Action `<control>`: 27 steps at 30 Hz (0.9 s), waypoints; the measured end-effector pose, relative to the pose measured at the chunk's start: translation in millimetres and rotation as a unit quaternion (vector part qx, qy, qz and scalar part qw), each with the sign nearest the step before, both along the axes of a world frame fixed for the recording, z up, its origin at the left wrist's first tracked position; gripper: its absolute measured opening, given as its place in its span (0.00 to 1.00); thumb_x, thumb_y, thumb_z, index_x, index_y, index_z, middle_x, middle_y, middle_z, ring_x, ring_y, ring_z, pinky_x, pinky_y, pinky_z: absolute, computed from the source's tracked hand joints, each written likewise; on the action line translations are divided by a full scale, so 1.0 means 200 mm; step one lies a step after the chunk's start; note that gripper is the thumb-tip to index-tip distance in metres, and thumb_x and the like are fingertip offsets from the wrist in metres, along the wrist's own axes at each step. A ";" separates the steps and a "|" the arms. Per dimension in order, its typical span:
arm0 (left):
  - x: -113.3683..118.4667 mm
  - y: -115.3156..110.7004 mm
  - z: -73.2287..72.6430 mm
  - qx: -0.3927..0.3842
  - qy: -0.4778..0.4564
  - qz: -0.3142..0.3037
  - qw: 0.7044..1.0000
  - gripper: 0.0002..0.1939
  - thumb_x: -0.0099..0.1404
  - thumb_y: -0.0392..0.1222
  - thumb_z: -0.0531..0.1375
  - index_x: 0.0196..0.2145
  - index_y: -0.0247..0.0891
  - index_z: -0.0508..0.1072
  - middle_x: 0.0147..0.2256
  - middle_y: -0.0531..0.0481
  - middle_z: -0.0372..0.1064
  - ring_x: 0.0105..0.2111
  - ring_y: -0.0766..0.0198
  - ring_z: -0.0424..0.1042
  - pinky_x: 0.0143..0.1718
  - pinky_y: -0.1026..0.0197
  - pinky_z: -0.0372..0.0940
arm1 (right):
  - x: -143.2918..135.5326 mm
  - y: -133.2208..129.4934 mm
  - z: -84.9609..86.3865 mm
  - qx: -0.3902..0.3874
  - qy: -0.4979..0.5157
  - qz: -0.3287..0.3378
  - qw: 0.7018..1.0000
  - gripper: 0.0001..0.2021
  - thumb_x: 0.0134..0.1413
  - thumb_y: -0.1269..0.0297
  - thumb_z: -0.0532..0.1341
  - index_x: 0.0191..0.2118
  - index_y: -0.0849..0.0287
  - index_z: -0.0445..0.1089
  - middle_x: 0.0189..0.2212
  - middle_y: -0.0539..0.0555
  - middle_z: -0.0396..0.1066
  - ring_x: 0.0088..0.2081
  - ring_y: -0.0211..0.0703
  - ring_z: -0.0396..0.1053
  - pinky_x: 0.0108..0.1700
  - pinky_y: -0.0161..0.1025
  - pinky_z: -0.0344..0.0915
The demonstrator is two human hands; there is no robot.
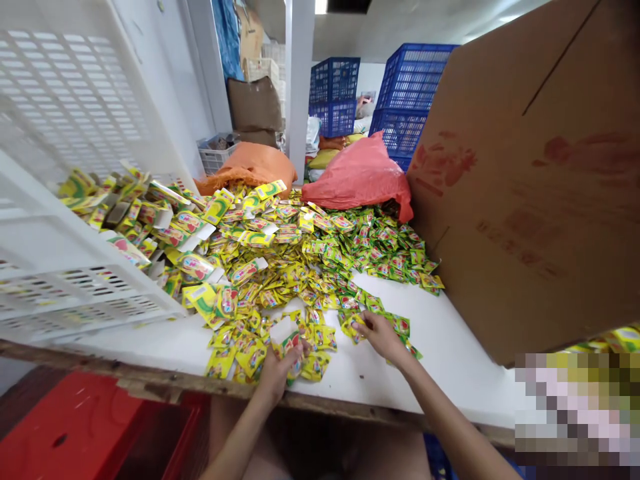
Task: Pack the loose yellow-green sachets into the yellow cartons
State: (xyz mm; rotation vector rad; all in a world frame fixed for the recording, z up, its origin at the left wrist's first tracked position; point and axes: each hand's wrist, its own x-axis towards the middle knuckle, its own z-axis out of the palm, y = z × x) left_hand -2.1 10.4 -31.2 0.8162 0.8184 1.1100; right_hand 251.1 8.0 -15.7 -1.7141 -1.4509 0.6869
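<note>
In my left hand is a small printed carton, its white end flap raised toward the far side of the table. My right hand pinches a yellow candy packet at its right edge, just above the tabletop. Loose yellow packets lie around my left hand. Green packets lie beside and beyond my right hand. Farther back, a heap of yellow packets merges with a pile of green packets. Many cartons with flaps standing out lie at the left.
A tipped white crate spills cartons at the left. A large cardboard box stands on the right. An orange sack and a red sack lie behind the heaps. The wooden table edge runs before me; a red stool is lower left.
</note>
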 end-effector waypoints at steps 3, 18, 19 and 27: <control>0.00 -0.01 0.02 -0.004 0.001 0.011 1.000 0.20 0.50 0.43 0.66 0.40 0.33 0.71 0.30 0.46 0.75 0.31 0.60 0.74 0.37 0.59 0.67 | 0.00 0.04 -0.06 0.008 0.044 -0.029 0.999 0.15 0.44 0.52 0.59 0.23 0.57 0.58 0.15 0.42 0.52 0.18 0.33 0.50 0.21 0.32 0.48; 0.02 0.00 0.04 -0.002 0.028 0.016 0.999 0.21 0.48 0.44 0.67 0.39 0.32 0.72 0.28 0.46 0.75 0.30 0.58 0.74 0.37 0.58 0.66 | -0.04 0.06 -0.14 0.012 0.030 -0.175 0.984 0.19 0.48 0.48 0.53 0.36 0.61 0.62 0.25 0.54 0.68 0.25 0.42 0.67 0.26 0.38 0.62; 0.02 0.00 0.04 -0.003 0.028 0.018 0.999 0.21 0.48 0.44 0.67 0.39 0.32 0.72 0.28 0.46 0.75 0.30 0.58 0.74 0.36 0.58 0.66 | -0.05 0.06 -0.15 0.005 0.005 -0.186 0.982 0.17 0.47 0.50 0.54 0.35 0.60 0.62 0.27 0.55 0.69 0.27 0.45 0.68 0.28 0.40 0.62; 0.00 0.00 0.00 0.017 0.045 -0.011 0.999 0.22 0.50 0.45 0.65 0.41 0.31 0.70 0.30 0.45 0.75 0.31 0.58 0.74 0.37 0.59 0.67 | -0.14 0.09 -0.13 -0.041 -0.171 -0.230 0.957 0.23 0.43 0.53 0.60 0.42 0.67 0.64 0.40 0.69 0.67 0.46 0.63 0.63 0.45 0.49 0.56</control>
